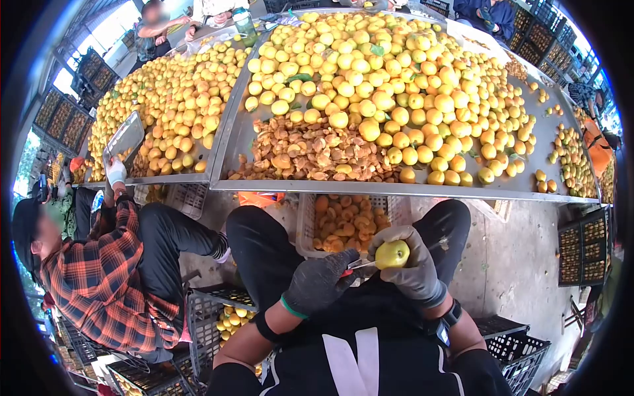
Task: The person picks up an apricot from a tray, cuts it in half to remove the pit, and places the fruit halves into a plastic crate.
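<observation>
In front of my lap, my left hand in a dark glove is closed around a small knife with a red handle. The thin blade points right and meets the side of a yellow-green apricot. My right hand, in a grey glove, grips that apricot with its fingers wrapped behind it. Below the table edge, a white crate between my knees holds orange fruit halves. On the metal table beyond lie a heap of whole yellow apricots and a pile of brownish-orange cut pieces.
At my left sits a person in a plaid shirt, their gloved hand near a neighbouring fruit table. Black crates stand at my left side, another black crate at my right. Stacked crates of fruit are farther right. More people sit across the table.
</observation>
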Tool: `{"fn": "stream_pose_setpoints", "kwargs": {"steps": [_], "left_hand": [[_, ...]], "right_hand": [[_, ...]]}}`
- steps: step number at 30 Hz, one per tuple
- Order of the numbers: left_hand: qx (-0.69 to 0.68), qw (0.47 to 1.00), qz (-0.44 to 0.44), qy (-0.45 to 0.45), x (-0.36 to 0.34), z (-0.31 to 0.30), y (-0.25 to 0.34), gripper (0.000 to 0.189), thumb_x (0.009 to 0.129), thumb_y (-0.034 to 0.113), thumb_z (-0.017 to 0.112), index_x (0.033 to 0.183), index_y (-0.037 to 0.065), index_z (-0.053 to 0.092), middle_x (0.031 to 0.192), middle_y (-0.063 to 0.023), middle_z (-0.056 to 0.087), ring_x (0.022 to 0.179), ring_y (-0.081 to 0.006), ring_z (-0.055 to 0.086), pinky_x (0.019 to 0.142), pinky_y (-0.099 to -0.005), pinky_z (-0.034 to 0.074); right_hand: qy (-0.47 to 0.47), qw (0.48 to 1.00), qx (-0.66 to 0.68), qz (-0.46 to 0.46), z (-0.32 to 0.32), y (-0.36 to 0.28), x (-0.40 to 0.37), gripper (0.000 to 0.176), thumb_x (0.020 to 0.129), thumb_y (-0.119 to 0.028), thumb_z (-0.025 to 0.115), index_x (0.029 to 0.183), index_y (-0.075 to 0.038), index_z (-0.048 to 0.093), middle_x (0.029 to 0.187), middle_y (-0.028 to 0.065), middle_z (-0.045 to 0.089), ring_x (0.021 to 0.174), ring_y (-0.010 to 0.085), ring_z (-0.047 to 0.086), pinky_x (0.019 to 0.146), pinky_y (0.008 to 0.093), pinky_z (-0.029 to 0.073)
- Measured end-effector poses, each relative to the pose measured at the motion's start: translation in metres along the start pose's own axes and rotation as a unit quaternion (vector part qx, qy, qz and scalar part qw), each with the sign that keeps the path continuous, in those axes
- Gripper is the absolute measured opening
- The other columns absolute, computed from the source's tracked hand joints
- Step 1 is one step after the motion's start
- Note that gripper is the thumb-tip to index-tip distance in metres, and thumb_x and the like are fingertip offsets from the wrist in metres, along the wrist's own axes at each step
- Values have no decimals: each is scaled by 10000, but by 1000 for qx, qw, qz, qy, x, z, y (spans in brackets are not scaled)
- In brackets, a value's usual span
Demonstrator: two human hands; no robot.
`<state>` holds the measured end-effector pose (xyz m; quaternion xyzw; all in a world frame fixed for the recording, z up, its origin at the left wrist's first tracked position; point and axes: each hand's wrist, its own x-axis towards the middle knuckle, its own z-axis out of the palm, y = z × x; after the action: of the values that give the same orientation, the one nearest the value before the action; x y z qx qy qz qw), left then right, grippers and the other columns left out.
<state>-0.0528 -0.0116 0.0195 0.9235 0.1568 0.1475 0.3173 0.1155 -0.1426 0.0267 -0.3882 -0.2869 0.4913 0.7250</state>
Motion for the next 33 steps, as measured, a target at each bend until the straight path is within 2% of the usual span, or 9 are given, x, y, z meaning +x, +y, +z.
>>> {"fn": "stream_pose_setpoints", "kwargs": {"steps": [4,9,19,22,24,26,29,31,33], "left_hand": [[47,999,20,3,0,2,2,428,699,140,716,1113,84,624,904,-136,665,765,-306,652,654,-405,520],[67,996,0,-55,-4,6,4,374,788,193,641,1146,91,614,1020,-116,664,832,-280,663,698,-373,532],[40,997,-3,-59,1,12,0,370,781,138,611,1145,71,594,924,-148,660,787,-314,657,663,-420,520],[29,996,-57,-68,10,9,3,443,782,148,618,1209,65,533,887,-182,654,768,-342,647,645,-445,506],[11,998,-49,-45,13,17,0,471,783,155,623,1229,54,505,863,-201,647,752,-358,641,637,-455,499],[-4,999,-43,-21,15,22,2,502,784,162,628,1249,44,478,838,-219,640,737,-373,636,629,-465,493],[-102,994,-29,1,20,19,20,525,798,196,642,1258,21,461,787,-233,630,713,-386,630,620,-473,490],[-27,998,-29,41,20,24,15,533,810,227,652,1255,7,456,751,-239,619,700,-400,626,615,-477,489],[-19,998,-51,-3,25,19,6,542,809,219,644,1253,-19,441,828,-257,618,767,-412,620,658,-476,494]], "right_hand": [[-10,999,1,-44,6,4,0,525,702,44,743,1132,-100,480,1063,92,540,941,170,550,826,293,460],[-7,996,-4,-84,11,7,-1,506,700,37,744,1113,-102,487,1051,100,534,917,172,539,812,287,450],[-6,998,62,-6,16,3,-5,555,678,66,731,1138,-97,469,1068,94,533,974,167,520,870,279,424],[39,998,-21,-34,14,7,2,606,689,52,743,1186,-87,427,1097,96,539,1030,196,546,900,301,442],[48,951,-275,-131,4,15,11,649,699,0,775,1220,-77,394,1130,102,544,1093,239,562,925,338,461],[42,962,-243,-115,1,15,13,641,710,-42,790,1216,-63,397,1166,108,546,1121,246,567,930,346,476],[49,997,4,-57,12,15,14,636,725,-31,778,1228,-56,390,1189,106,540,1129,236,563,924,343,478],[86,989,106,-51,23,13,21,618,764,-205,776,1219,-52,387,1132,105,569,1085,232,569,953,379,451],[80,994,-21,-65,14,11,22,602,774,-154,764,1232,-56,386,1146,103,571,1068,213,569,930,350,461]]}}
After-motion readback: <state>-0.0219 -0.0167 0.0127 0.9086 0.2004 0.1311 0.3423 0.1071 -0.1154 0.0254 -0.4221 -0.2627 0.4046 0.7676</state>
